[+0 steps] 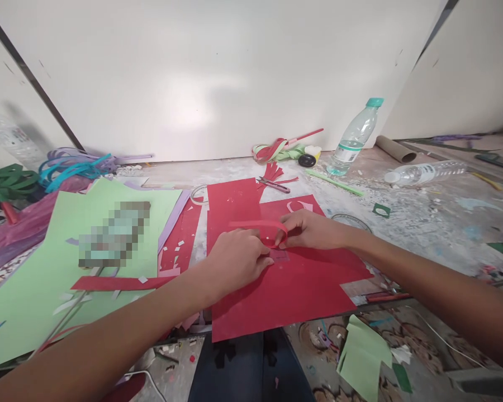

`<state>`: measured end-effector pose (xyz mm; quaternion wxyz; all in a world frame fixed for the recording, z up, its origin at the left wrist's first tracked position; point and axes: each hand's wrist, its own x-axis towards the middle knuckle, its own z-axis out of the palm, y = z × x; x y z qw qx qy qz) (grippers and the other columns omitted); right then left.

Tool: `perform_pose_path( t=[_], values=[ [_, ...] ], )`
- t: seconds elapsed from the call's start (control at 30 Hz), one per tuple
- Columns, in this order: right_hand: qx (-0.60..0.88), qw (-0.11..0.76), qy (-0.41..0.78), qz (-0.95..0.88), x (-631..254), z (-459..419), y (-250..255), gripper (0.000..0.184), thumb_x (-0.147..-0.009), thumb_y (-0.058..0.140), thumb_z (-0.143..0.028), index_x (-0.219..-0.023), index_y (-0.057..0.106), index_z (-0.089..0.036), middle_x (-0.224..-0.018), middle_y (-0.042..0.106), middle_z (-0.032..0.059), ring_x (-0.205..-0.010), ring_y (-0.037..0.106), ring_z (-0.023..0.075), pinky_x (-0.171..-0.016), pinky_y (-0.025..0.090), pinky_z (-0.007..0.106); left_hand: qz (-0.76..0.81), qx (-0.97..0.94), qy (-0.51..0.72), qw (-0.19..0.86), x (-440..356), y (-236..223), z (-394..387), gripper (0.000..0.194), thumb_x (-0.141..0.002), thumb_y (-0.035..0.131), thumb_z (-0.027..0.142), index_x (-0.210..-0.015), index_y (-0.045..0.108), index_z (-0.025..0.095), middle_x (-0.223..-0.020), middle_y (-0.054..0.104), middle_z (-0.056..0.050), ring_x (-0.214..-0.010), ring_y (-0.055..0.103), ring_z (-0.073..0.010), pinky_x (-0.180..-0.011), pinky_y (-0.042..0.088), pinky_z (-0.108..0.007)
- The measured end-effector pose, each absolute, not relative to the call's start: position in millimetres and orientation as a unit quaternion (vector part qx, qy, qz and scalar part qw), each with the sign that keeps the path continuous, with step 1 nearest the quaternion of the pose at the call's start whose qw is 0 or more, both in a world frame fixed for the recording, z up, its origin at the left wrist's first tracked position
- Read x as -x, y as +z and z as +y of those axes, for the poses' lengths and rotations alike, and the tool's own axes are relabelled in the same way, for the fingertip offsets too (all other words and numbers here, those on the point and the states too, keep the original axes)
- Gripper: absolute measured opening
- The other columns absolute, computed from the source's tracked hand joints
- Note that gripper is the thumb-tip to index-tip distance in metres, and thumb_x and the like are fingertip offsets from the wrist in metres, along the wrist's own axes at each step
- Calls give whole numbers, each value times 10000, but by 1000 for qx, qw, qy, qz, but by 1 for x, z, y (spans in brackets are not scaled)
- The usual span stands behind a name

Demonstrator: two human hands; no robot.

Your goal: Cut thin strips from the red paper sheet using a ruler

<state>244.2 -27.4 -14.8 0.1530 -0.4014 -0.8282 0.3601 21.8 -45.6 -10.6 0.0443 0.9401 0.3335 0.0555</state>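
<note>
A narrow red paper strip (pixel 260 224) is bent into a loop above large red paper sheets (pixel 272 298). My right hand (pixel 308 230) pinches the strip at the curve of the loop, its fingertips close to the sheet. On the left side of the loop, my left hand (pixel 238 259) rests low over the red paper with fingers bent and the thumb side toward the strip. Whether the left fingers grip the strip's lower end is hidden. Small scissors (pixel 274 184) lie beyond the hands, beside a fringed piece of red paper (pixel 272 172).
Green paper sheets (pixel 20 301) spread at left under a blurred-out object (pixel 115 234). A capped water bottle (pixel 356 137) stands at back right; another bottle (pixel 425 173) lies beside a cardboard tube (pixel 396 149). Curled paper strips (pixel 73 167) sit by the white wall. Scraps litter the surface and floor.
</note>
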Motion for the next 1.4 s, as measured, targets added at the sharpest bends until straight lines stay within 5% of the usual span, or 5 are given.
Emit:
perform_pose_path(
  t=[0.3, 0.53, 0.77, 1.07, 1.4],
  values=[
    [467, 196, 456, -731, -265, -25, -8, 246, -774, 674, -407, -811, 731, -171, -730, 687, 43, -633, 572, 144, -592, 438, 271, 331, -939, 61, 66, -21, -9, -43, 215, -886, 589, 375, -820, 756, 256, -805, 661, -31, -727, 614, -205, -546, 364, -279],
    [503, 150, 406, -748, -237, -23, 9, 393, -820, 584, -510, -648, 669, -166, -545, 550, -2, -486, 462, 102, -457, 303, 249, 376, -851, 206, 303, -18, -13, -24, 311, -881, 554, 469, -988, 733, 239, -872, 706, -8, -745, 610, -173, -637, 425, -270],
    [496, 243, 387, -738, -220, -15, -5, 354, -776, 627, -487, -623, 599, -169, -527, 427, -45, -473, 336, 77, -445, 236, 245, 362, -773, 188, 486, -11, -10, -10, 407, -831, 577, 548, -941, 718, 183, -748, 645, -25, -619, 547, -136, -509, 382, -237],
    [458, 337, 478, -670, -213, -22, -7, 297, -772, 663, -462, -719, 634, -171, -631, 528, -19, -528, 424, 92, -474, 319, 243, 375, -790, 210, 437, -15, -16, -10, 296, -828, 539, 397, -667, 608, 158, -604, 515, 12, -498, 402, -88, -437, 281, -224],
    [484, 516, 533, -464, -227, 5, -7, 357, -656, 798, -469, -713, 630, -159, -625, 588, 21, -519, 476, 93, -439, 352, 221, 413, -749, 235, 462, -17, -16, 1, 241, -812, 462, 364, -673, 529, 178, -639, 566, -14, -541, 529, -125, -467, 390, -226]
  ],
)
